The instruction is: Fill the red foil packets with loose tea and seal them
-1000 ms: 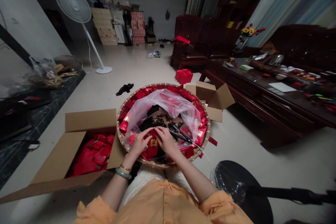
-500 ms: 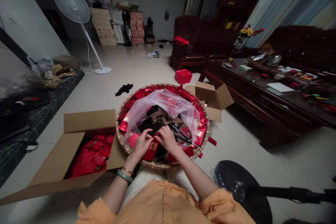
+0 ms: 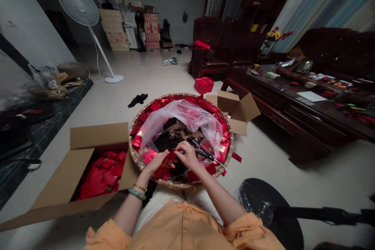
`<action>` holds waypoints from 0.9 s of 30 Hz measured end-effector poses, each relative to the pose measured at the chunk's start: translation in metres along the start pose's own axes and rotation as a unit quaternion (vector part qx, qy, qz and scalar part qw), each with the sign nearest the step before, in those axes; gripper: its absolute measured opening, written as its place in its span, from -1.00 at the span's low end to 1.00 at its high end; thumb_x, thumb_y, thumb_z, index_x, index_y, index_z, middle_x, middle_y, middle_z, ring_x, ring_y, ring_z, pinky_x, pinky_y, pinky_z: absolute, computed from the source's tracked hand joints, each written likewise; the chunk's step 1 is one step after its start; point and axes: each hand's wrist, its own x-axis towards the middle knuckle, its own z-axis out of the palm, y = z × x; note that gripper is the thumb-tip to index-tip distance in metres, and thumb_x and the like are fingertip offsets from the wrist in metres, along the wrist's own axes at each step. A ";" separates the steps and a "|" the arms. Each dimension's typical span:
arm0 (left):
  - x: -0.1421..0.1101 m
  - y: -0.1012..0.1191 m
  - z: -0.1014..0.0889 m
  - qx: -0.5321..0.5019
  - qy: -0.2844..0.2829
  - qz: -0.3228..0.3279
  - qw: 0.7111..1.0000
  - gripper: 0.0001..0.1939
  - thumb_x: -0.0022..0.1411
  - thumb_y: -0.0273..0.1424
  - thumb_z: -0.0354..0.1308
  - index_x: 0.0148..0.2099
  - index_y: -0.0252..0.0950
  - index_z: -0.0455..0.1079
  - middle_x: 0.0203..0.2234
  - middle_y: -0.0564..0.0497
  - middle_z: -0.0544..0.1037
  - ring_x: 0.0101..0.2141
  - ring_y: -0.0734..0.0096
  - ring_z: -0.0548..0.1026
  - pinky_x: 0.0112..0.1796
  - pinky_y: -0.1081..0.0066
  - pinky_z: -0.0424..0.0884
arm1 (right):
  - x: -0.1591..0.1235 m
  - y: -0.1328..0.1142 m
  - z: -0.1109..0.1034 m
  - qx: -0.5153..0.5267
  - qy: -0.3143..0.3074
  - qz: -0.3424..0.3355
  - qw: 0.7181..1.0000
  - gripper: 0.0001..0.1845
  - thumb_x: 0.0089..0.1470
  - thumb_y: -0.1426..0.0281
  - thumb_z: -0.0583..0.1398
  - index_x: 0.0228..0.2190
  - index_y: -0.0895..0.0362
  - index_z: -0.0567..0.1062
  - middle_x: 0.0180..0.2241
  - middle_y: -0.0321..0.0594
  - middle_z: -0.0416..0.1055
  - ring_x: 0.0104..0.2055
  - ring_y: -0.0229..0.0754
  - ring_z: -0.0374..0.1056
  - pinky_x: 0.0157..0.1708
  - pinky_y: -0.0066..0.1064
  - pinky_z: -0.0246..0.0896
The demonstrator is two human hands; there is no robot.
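Head view: round woven bamboo basket [image 3: 181, 184], with glossy red packets [image 3: 208, 104] lying inside along its rim.
Small red packet with gold print [image 3: 168, 159]: tilted, over the basket's near half, between both hands.
Left hand [image 3: 156, 163]: grasping that packet from its left side.
Right hand [image 3: 188, 155]: fingertips pinching its upper end.
Translucent plastic bag [image 3: 187, 111]: inside the basket, around dark, twisted dried leaves [image 3: 175, 136].
Black two-armed tool with a white cable [image 3: 207, 155]: in the basket's right half, just beside the right hand.
Brown cardboard carton holding more red packets [image 3: 63, 175]: just left of the basket.
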 end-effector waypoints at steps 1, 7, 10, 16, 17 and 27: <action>-0.001 0.001 0.001 0.004 0.003 0.002 1.000 -0.41 0.09 0.07 0.00 -0.26 -0.42 0.45 -0.59 -0.06 0.55 -0.60 0.41 0.46 -0.51 0.44 0.35 | -0.001 0.001 0.001 0.000 -0.005 -0.006 1.000 -0.90 -0.03 0.45 0.21 -0.54 0.12 0.42 -0.45 -0.25 0.34 -0.34 -0.22 0.27 -0.31 -0.41 0.17; -0.003 0.004 0.006 -0.043 -0.003 -0.024 0.999 -0.47 0.05 0.02 0.10 -0.28 -0.41 0.43 -0.63 -0.03 0.52 -0.61 0.42 0.44 -0.55 0.46 0.34 | -0.006 0.004 0.001 -0.001 -0.029 -0.024 0.999 -0.90 0.02 0.43 0.19 -0.52 0.11 0.41 -0.46 -0.25 0.38 -0.35 -0.21 0.28 -0.28 -0.37 0.17; -0.004 0.003 0.009 -0.079 -0.005 -0.026 0.997 -0.47 0.00 0.01 0.15 -0.25 -0.40 0.41 -0.62 -0.02 0.52 -0.61 0.42 0.45 -0.54 0.46 0.35 | -0.009 0.001 -0.001 0.007 -0.053 -0.010 0.998 -0.93 0.05 0.44 0.15 -0.46 0.12 0.41 -0.42 -0.23 0.39 -0.34 -0.21 0.28 -0.27 -0.37 0.19; -0.004 -0.003 0.012 -0.088 0.023 0.010 0.996 -0.55 0.02 -0.06 0.18 -0.27 -0.40 0.43 -0.53 -0.02 0.54 -0.59 0.48 0.44 -0.52 0.49 0.35 | -0.014 -0.003 -0.002 -0.026 -0.103 0.011 0.994 -0.93 0.08 0.45 0.10 -0.44 0.12 0.36 -0.41 -0.25 0.33 -0.34 -0.23 0.24 -0.31 -0.42 0.17; -0.004 -0.004 0.011 -0.084 0.022 0.014 0.996 -0.56 0.03 -0.07 0.18 -0.26 -0.39 0.43 -0.52 -0.01 0.54 -0.58 0.49 0.44 -0.51 0.49 0.35 | -0.015 -0.003 -0.003 -0.029 -0.108 0.015 0.994 -0.93 0.08 0.44 0.10 -0.44 0.12 0.37 -0.42 -0.26 0.32 -0.34 -0.23 0.24 -0.32 -0.43 0.16; 0.001 -0.006 0.011 0.000 0.034 0.042 0.999 -0.43 -0.01 -0.11 0.23 -0.02 -0.37 0.37 -0.31 -0.09 0.55 -0.48 0.45 0.46 -0.43 0.44 0.39 | -0.012 0.000 -0.009 0.029 -0.192 0.081 0.978 -0.84 -0.04 0.37 0.23 -0.35 0.13 0.54 -0.38 -0.24 0.48 -0.34 -0.22 0.36 -0.31 -0.42 0.23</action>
